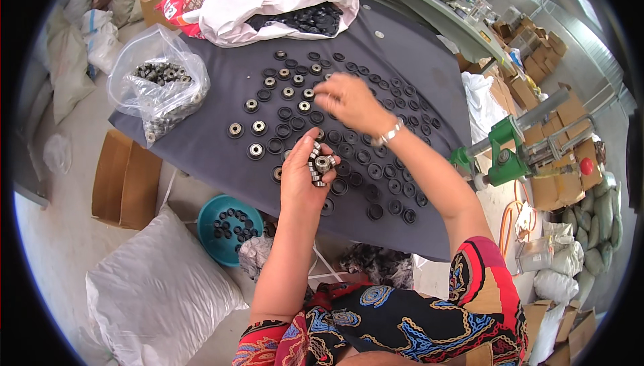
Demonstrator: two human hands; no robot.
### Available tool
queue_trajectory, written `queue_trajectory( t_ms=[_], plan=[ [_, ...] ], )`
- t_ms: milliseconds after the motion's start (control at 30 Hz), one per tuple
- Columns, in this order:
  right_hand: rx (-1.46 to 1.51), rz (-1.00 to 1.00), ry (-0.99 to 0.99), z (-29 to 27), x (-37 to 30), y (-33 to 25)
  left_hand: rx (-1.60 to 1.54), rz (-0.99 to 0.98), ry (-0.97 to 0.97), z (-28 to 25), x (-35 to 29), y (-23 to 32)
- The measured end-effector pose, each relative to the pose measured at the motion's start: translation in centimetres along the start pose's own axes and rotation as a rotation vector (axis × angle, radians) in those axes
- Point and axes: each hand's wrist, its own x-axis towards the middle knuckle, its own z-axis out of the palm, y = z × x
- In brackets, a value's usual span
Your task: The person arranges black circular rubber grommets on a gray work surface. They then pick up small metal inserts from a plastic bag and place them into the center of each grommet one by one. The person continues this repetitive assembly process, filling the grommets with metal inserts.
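The left hand (300, 177) is positioned above the near part of the surface (225, 74), palm up. Its fingers are curled around a small stack of metal bearings (323, 163), which sit in the palm and against the fingertips. The right hand (352, 103) is located farther from the near edge, over the middle of the surface. Its fingers are bent and blurred; from here I cannot tell whether they grip a part. A silver band (388, 133) encircles the right wrist.

Black rings (374, 212) lie spread in loose rows from the middle of the surface toward its right edge. Toward the left edge, several rings carry seated bearings (255, 151), one at the centre of each ring.

A clear plastic bag (121, 78) containing loose bearings stands at the left corner of the surface. At the far edge lies an open white-and-red sack (228, 7) with black pieces (302, 19) in its mouth. On the floor, beside the near left edge, is a teal basin (206, 232) holding small dark parts (235, 222). A green clamp-like fixture (503, 155) stands beyond the right edge.
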Motion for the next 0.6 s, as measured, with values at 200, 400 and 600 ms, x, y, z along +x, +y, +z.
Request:
queue_trajectory(
  t_ms=[200, 400, 600],
  plan=[
    [0.436, 0.115, -0.133, -1.8, -6.1, -5.0, 0.034, -0.082, -0.13, 0.7, -0.1, -1.2],
    [0.47, 0.256, -0.147, -3.2, -7.6, -5.4, 0.07, -0.137, -0.185, 1.3, -0.1, -2.4],
    [0.917, 0.556, -0.12, -2.8, -5.8, -4.4, 0.009, -0.109, -0.15, 1.0, 0.0, -2.3]
  ],
)
